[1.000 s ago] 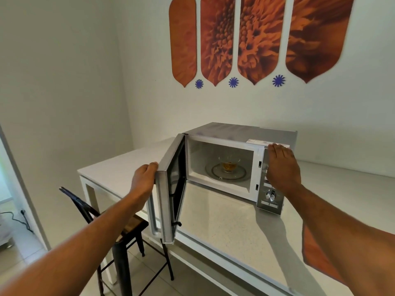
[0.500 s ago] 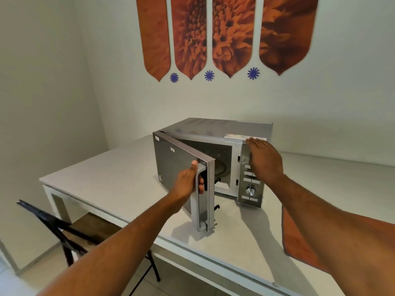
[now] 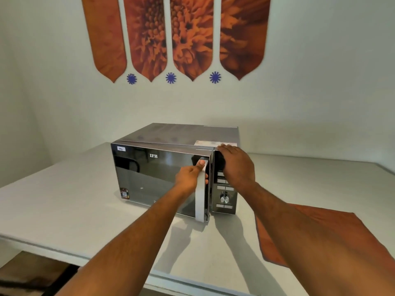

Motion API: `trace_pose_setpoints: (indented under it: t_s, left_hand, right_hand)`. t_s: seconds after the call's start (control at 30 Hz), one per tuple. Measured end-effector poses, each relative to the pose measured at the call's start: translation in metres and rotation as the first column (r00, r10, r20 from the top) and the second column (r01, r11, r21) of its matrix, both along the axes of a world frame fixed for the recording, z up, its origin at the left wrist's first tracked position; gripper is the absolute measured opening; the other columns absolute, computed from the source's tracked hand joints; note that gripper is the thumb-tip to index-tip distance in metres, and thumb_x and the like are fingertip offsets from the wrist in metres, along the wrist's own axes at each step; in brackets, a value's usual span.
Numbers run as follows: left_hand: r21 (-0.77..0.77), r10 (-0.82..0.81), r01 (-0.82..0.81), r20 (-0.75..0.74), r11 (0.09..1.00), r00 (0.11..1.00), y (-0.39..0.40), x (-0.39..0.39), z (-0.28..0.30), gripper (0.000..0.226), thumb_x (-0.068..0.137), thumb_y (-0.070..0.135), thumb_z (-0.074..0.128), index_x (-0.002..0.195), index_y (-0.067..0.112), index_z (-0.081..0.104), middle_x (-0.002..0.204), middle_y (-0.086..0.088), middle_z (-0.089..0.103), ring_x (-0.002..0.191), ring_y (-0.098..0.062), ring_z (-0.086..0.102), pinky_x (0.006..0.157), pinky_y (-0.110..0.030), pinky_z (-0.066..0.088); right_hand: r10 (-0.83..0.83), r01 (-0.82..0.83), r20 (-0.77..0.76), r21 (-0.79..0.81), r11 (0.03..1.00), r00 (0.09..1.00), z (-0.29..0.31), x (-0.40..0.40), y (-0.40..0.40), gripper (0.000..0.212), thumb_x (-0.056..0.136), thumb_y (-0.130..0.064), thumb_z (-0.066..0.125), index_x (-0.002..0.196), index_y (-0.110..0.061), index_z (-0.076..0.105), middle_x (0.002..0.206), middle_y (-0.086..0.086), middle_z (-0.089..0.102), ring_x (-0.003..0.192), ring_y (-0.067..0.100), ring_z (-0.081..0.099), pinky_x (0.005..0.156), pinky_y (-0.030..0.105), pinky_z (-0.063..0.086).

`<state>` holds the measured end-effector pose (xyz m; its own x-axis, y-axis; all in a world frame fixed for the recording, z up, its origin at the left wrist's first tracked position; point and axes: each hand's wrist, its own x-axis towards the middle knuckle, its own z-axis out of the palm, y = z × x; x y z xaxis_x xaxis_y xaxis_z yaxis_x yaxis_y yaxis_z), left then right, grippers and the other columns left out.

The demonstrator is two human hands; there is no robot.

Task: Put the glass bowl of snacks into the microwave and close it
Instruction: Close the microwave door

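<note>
A silver microwave (image 3: 183,133) with a dark mirrored door (image 3: 149,180) stands on the white table (image 3: 64,201). The door is swung almost flat against the front, with a narrow gap left at its right edge. My left hand (image 3: 190,175) grips the door's white vertical handle (image 3: 199,201), thumb on its top. My right hand (image 3: 235,165) lies flat, fingers spread, on the top right corner and control panel (image 3: 224,197), holding nothing. The glass bowl is hidden behind the door.
An orange cloth (image 3: 316,236) lies on the table to the right of the microwave. Orange flower panels (image 3: 181,35) hang on the wall behind. A dark chair (image 3: 32,276) shows under the table's front left edge.
My left hand has swung the door from wide open to nearly shut, moving from the door's outer edge to its handle. My right hand has stayed on the microwave's top right. The bowl has gone from view.
</note>
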<state>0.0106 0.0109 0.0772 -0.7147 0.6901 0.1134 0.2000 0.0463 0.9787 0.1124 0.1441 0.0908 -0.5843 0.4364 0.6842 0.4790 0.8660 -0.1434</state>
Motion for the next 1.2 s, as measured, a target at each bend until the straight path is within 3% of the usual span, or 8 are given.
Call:
trace_pose_setpoints:
  t_s: [0.2,0.33,0.47,0.7,0.87,1.0,1.1,1.2]
  left_hand:
    - [0.006,0.029,-0.029,-0.001,1.0,1.0,0.022,-0.005,0.0,0.055,0.086,0.065,0.053,0.079,0.014,0.071,0.083,-0.012,0.077,0.087,-0.036,0.075,0.087,-0.055,0.059]
    - [0.026,0.028,-0.027,-0.036,0.999,0.999,0.032,-0.02,-0.01,0.095,0.059,0.095,0.046,0.086,0.008,0.073,0.089,-0.021,0.075,0.091,-0.044,0.072,0.085,-0.062,0.057]
    - [0.016,0.004,-0.003,-0.078,1.0,0.997,0.039,-0.03,-0.015,0.115,0.05,0.103,0.035,0.093,0.002,0.069,0.092,-0.023,0.074,0.091,-0.043,0.072,0.084,-0.06,0.058]
    - [-0.017,-0.025,0.024,-0.11,1.0,0.994,0.042,-0.03,-0.01,0.103,0.059,0.095,0.034,0.095,0.005,0.069,0.092,-0.018,0.075,0.087,-0.036,0.073,0.082,-0.056,0.06]
    - [-0.062,-0.08,0.078,-0.028,0.995,0.996,0.055,-0.045,-0.013,0.11,0.033,0.105,0.04,0.097,0.022,0.071,0.1,-0.011,0.073,0.094,-0.034,0.07,0.088,-0.053,0.057]
    - [-0.095,-0.083,0.087,0.049,0.992,0.995,0.062,-0.054,-0.019,0.124,0.023,0.103,0.046,0.114,0.02,0.067,0.106,-0.01,0.073,0.097,-0.033,0.07,0.089,-0.052,0.058]
    - [-0.117,-0.064,0.058,-0.047,0.991,0.997,0.048,-0.036,0.0,0.093,0.055,0.094,0.049,0.096,0.012,0.068,0.093,-0.011,0.072,0.086,-0.029,0.07,0.083,-0.045,0.059]
    - [-0.183,-0.05,-0.025,-0.393,0.983,0.918,0.031,-0.024,0.012,0.048,0.094,0.056,0.048,0.07,0.015,0.055,0.068,-0.003,0.058,0.064,-0.018,0.058,0.07,-0.038,0.055]
  right_hand:
    - [-0.023,0.023,-0.018,-0.041,0.999,1.0,-0.002,-0.006,0.0,0.054,0.091,-0.016,0.062,0.144,-0.018,0.052,0.148,0.004,0.056,0.14,0.023,0.047,0.118,0.041,0.036]
    - [-0.048,0.047,-0.033,-0.046,0.998,0.998,-0.005,-0.01,0.002,0.055,0.09,-0.013,0.064,0.143,-0.019,0.053,0.147,0.002,0.056,0.139,0.021,0.047,0.118,0.037,0.037]
    - [-0.071,0.067,-0.061,-0.059,0.996,0.996,-0.005,-0.012,0.0,0.051,0.092,-0.013,0.06,0.142,-0.02,0.054,0.146,0.0,0.057,0.139,0.02,0.048,0.117,0.037,0.038]
    - [-0.086,0.081,-0.05,-0.088,0.993,0.995,-0.004,-0.014,-0.005,0.049,0.096,-0.018,0.057,0.144,-0.019,0.052,0.15,0.001,0.054,0.141,0.02,0.044,0.118,0.037,0.036]
    - [-0.097,0.099,0.029,-0.083,0.992,0.995,0.001,-0.009,-0.009,0.054,0.099,-0.019,0.054,0.151,-0.018,0.041,0.157,0.002,0.044,0.148,0.02,0.035,0.121,0.036,0.03]
    - [-0.094,0.1,0.1,-0.052,0.994,0.99,0.005,-0.004,-0.017,0.062,0.098,-0.014,0.053,0.156,-0.015,0.03,0.163,0.003,0.033,0.152,0.02,0.025,0.124,0.035,0.021]
    - [-0.104,0.113,0.185,-0.036,0.993,0.977,0.008,-0.002,-0.019,0.067,0.099,-0.014,0.052,0.158,-0.014,0.02,0.167,0.004,0.022,0.155,0.021,0.015,0.125,0.035,0.012]
    - [-0.094,0.113,0.253,-0.06,0.992,0.963,0.011,0.0,-0.019,0.072,0.099,-0.015,0.051,0.16,-0.015,0.013,0.169,0.004,0.013,0.156,0.02,0.007,0.126,0.036,0.006]
